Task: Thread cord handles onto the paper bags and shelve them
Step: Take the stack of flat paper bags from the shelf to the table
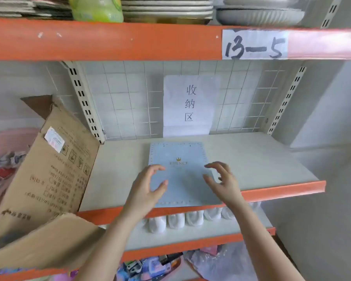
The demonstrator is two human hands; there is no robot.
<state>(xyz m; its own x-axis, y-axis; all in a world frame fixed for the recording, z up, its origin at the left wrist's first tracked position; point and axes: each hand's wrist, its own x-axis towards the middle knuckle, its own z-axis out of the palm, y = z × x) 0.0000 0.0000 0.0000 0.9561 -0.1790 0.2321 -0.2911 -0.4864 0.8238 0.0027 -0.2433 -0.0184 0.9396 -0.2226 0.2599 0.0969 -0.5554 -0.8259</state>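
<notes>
A flat light-blue paper bag [180, 175] with a gold crown print lies on the grey shelf board [251, 159], its near edge at the orange front lip. My left hand [148, 185] hovers over the bag's left edge with fingers spread and loosely curved, holding nothing. Over the bag's right edge my right hand [223, 179] is held the same way, fingers apart and empty. No cord handle shows on the bag.
A white paper sign [190, 106] hangs on the wire grid behind the shelf. An open cardboard box [49, 169] leans at the left. Plates [166, 7] and a green bottle [97, 9] sit on the shelf above; white cups [174, 220] line the shelf below.
</notes>
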